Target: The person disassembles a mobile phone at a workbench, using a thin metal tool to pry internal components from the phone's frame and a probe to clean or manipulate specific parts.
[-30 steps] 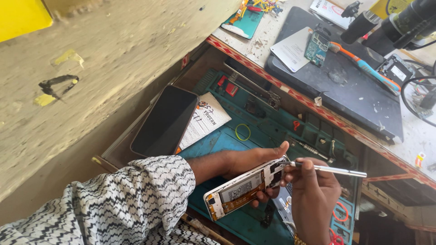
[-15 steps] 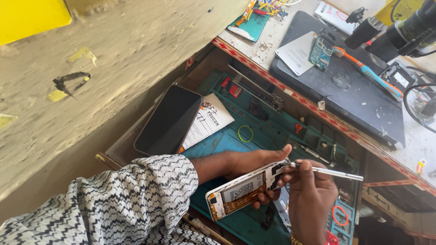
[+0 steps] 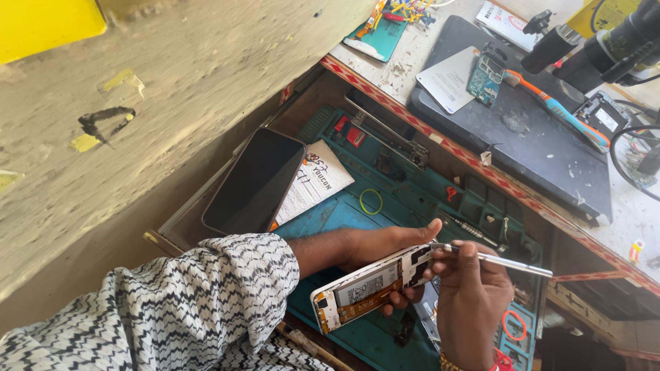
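L hand (image 3: 375, 247) grips an opened phone (image 3: 368, 287), back cover off, fingers clenched round its edges; it's held tilted just above the teal work mat (image 3: 405, 206), near the mat's front edge. R hand (image 3: 471, 302) pinches a thin metal tool (image 3: 498, 260), tip touching the phone's top end.

Labels etc: white paper slip (image 3: 316, 180) w/ print lies at the mat's left corner, partly under a dark phone screen (image 3: 256, 180) lying flat. White card (image 3: 450, 79) on the black pad (image 3: 529, 141) at the tabletop's far side, touching a small green circuit board (image 3: 485, 74). Yellow panel (image 3: 48, 24) top left corner.

Room: mid-mat bare around a yellow rubber band (image 3: 371, 201); red-patterned tabletop edge (image 3: 474, 159) runs diagonally behind the mat.

Around: orange-teal toothbrush (image 3: 557, 110) on the pad, microscope (image 3: 598, 45) far right, red band (image 3: 512, 324) by R wrist.
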